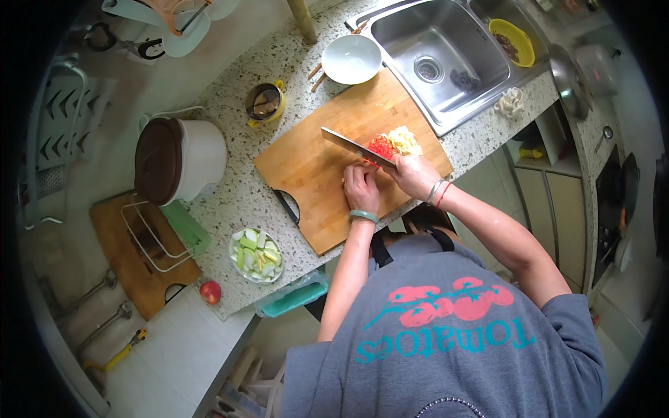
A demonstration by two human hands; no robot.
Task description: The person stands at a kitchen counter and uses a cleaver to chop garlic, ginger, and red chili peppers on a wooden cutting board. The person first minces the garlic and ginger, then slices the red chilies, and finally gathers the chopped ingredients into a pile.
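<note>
A wooden cutting board (313, 177) lies in front of me. My right hand (416, 175) is closed around the handle of a cleaver (352, 146), whose blade points to the far left over the board. Close beside the blade, my left hand (361, 187) has its fingers curled down on the board, with a bit of red pepper showing at the fingertips; the rest is hidden under the fingers. Just past the blade sit a small heap of chopped red pepper (380, 146) and a heap of pale yellow chopped pieces (404, 141), touching each other.
Beyond the board stand a white bowl (352, 59) on chopsticks and a yellow-handled pot (265, 103). The steel sink (435, 56) is at the far right. To the left are a white cooker (198, 157), a bowl of cut green vegetable (256, 255) and an apple (210, 292).
</note>
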